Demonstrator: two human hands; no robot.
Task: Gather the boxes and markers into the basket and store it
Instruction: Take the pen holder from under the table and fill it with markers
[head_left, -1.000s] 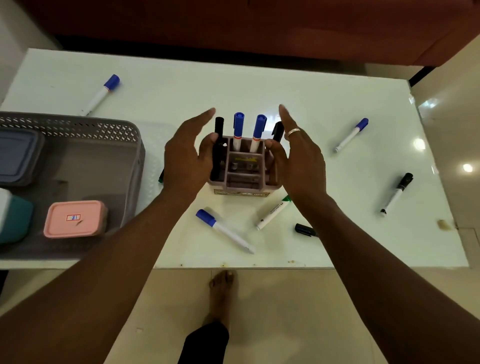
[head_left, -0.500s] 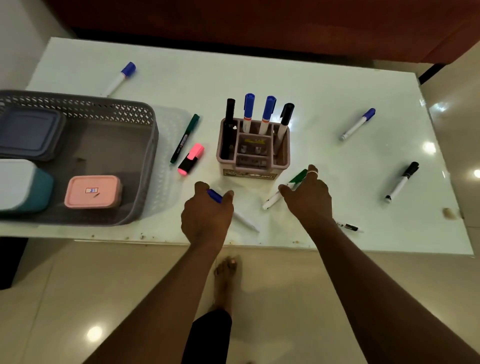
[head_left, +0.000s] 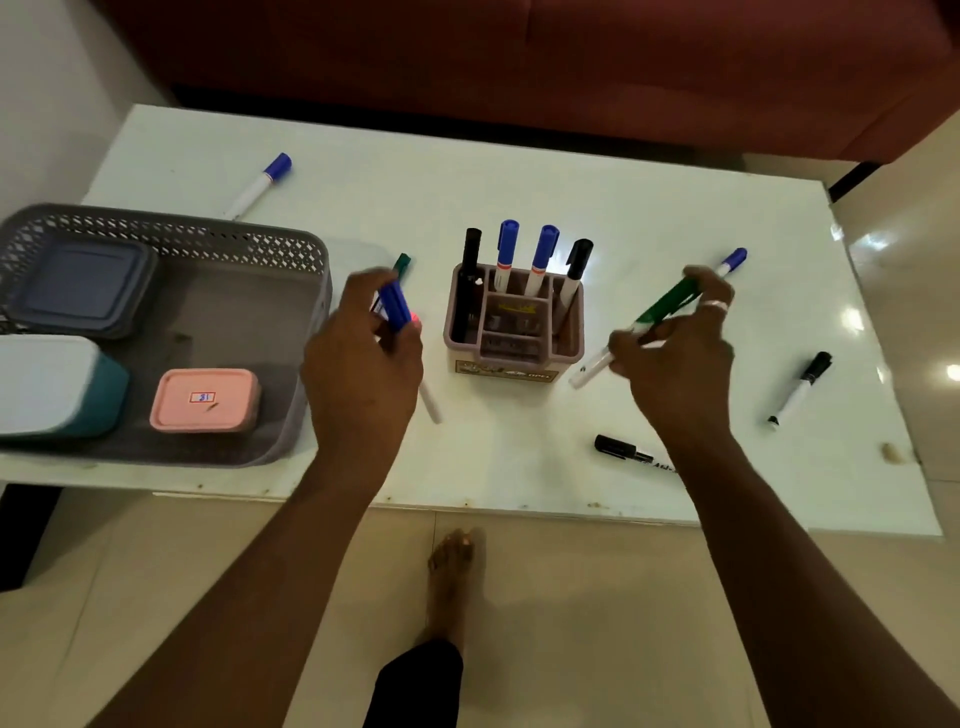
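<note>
My left hand (head_left: 363, 364) grips a blue-capped marker (head_left: 396, 307), lifted just right of the grey basket (head_left: 171, 236). My right hand (head_left: 675, 358) grips a green-capped marker (head_left: 665, 306), raised to the right of the pink pen holder (head_left: 511, 358). The holder stands mid-table with two black and two blue markers upright in it. Inside the basket lie a dark blue box (head_left: 78, 286), a teal and white box (head_left: 52, 384) and a pink box (head_left: 205, 400). Loose markers lie on the white table (head_left: 519, 187): a blue one (head_left: 257, 184) at the far left, black ones (head_left: 800, 389) (head_left: 621, 448) at the right.
Behind my left hand, a green pen tip (head_left: 402, 261) and a bit of pink highlighter (head_left: 415, 318) peek out. Another blue marker cap (head_left: 733, 258) shows past my right hand. A dark red sofa (head_left: 519, 62) stands beyond the table. My foot (head_left: 451, 566) is below the front edge.
Both hands let go of the pen holder, dropped to the table's front and each picked up a marker. They have now lifted the markers up beside the holder.
</note>
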